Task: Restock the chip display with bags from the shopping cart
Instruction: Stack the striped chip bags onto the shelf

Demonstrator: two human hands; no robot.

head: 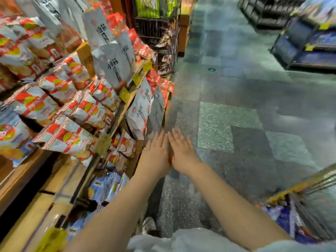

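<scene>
Both our hands reach out side by side, the left hand (156, 151) and the right hand (181, 151). Our fingers (161, 136) are straight and hold nothing; they seem to touch the bottom of a white bag (140, 110) at the right end of the chip display (116, 117). The shelves on the left look full of red and white bags (65, 135). Near us on the right, the shopping cart (312, 180) still has blue bags (283, 219) inside. We think there is more to put up.
</scene>
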